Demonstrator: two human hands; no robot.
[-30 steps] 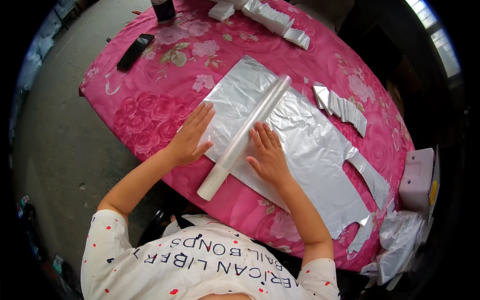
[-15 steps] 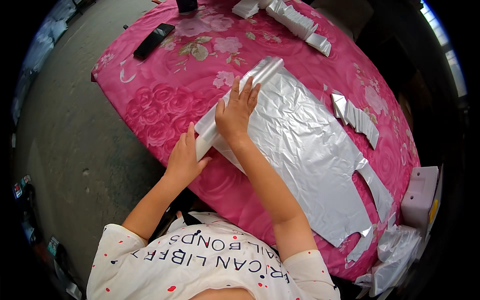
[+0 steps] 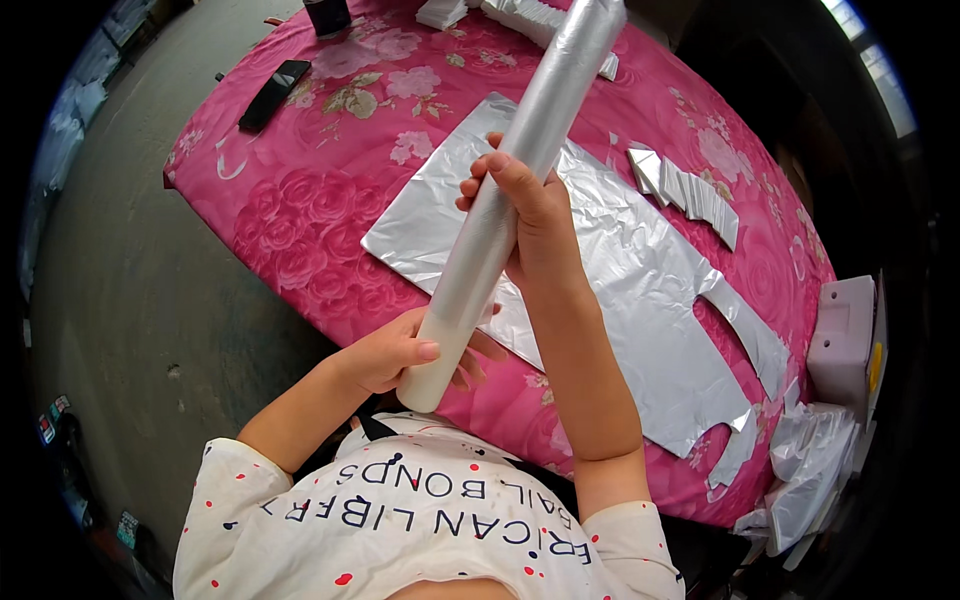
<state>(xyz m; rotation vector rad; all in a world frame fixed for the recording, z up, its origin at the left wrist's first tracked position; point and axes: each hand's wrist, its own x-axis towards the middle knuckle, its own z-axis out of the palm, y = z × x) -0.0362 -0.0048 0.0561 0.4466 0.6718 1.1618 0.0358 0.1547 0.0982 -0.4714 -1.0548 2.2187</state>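
Note:
A long roll of clear plastic film (image 3: 480, 235) is lifted off the table, tilted with its far end up and to the right. My right hand (image 3: 530, 200) wraps round its middle. Near the lower end, my left hand (image 3: 400, 350) grips the roll with the thumb on top and the fingers underneath. Beneath them a silvery plastic vest bag (image 3: 625, 290) lies spread flat, slightly wrinkled, its two handles toward the right. The roll hides part of the bag's left portion.
The pink flowered tablecloth (image 3: 310, 220) covers the table. A black phone (image 3: 273, 95) and a dark cup (image 3: 327, 15) sit at far left. White folded stacks (image 3: 690, 195) lie beyond the bag, with more at the back. A pale plastic box (image 3: 840, 335) and crumpled bags (image 3: 805, 450) are at right.
Both hands have closed round the roll and raised it off the bag, turning it more upright. The bag's left end, earlier under the roll, now lies uncovered.

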